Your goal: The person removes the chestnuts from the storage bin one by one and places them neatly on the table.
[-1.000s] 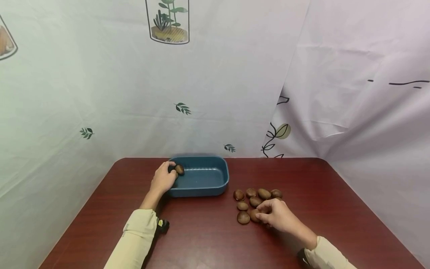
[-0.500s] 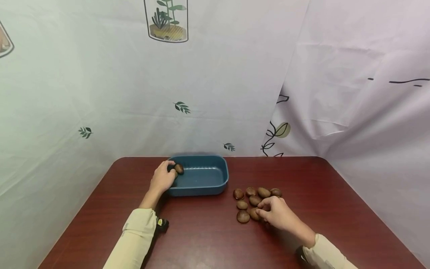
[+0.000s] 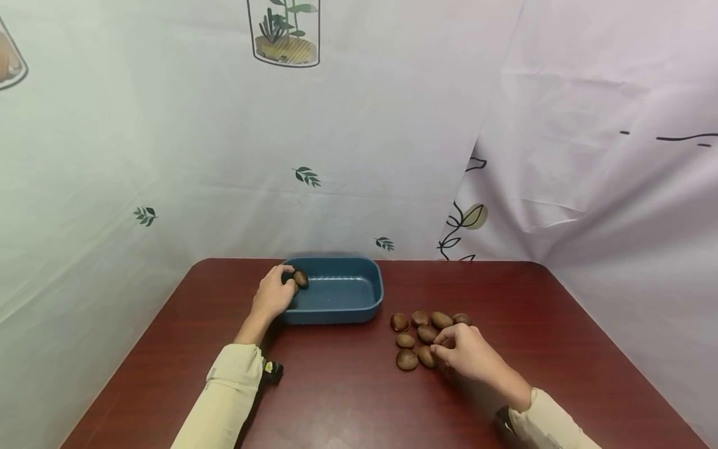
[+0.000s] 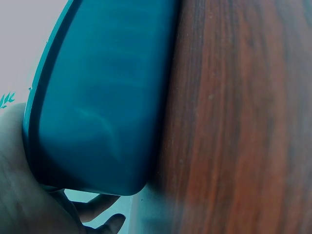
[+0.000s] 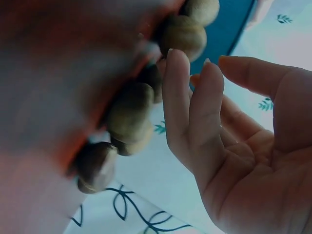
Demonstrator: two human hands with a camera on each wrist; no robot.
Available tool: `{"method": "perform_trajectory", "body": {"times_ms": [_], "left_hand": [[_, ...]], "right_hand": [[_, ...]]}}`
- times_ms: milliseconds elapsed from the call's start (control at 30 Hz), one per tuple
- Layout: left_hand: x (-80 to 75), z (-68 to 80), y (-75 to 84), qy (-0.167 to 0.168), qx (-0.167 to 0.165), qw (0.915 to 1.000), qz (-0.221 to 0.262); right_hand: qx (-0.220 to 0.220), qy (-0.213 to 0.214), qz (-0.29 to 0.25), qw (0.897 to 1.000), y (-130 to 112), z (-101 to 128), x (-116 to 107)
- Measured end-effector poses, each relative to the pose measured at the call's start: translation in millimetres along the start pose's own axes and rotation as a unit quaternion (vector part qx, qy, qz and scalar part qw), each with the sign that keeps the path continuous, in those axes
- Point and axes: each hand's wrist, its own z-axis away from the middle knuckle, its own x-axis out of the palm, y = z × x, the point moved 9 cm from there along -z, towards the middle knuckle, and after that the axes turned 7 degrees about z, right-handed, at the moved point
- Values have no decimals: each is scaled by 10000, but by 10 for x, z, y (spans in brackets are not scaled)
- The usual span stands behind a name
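Observation:
In the head view, a blue tray [image 3: 342, 316] stands at the back of the table. My left hand [image 3: 273, 293] grips its left end, the thumb inside the wall; in the left wrist view, fingers [image 4: 114, 223] show beyond the tray's end. Brown rounded chestnut-like pieces [image 3: 301, 279] lie inside, beside that thumb. My right hand [image 3: 468, 354] hovers at the right of a group of similar brown pieces [image 3: 406, 360], thumb and index tips close together, nothing visible between them. The right wrist view shows its fingers [image 5: 178, 97] loosely curved, close to the brown pieces [image 5: 129, 112].
The dark red wooden table [image 3: 331, 386] meets a white patterned cloth [image 3: 348, 156] at the back and sides. A dark device [image 3: 273, 372] sits at the left wrist. The tray lies to the back left of the loose pieces.
My right thumb and fingertips have drawn slightly back from the nearest brown piece, leaving more of it uncovered. The left hand stays on the tray. The head view has shifted slightly.

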Motion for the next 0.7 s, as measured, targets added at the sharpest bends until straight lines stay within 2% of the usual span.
{"method": "perform_trajectory", "body": {"times_ms": [167,400,567,700], "left_hand": [[6,-11,-15,40,-3,10000,-15],[13,-10,-5,-22,13,10000,-13],[15,0,-3,-17,-4,10000,57],[14,11,-1,36,-6,10000,82]], "right_hand": [[25,221,149,9996,-76,-74,-71],[-102,293,-112,9995,-305,-246,-68],[-438,130,-639,9969,-543,-406,33],[-782,-41,-1278,9887,-768,-580,130]]}}
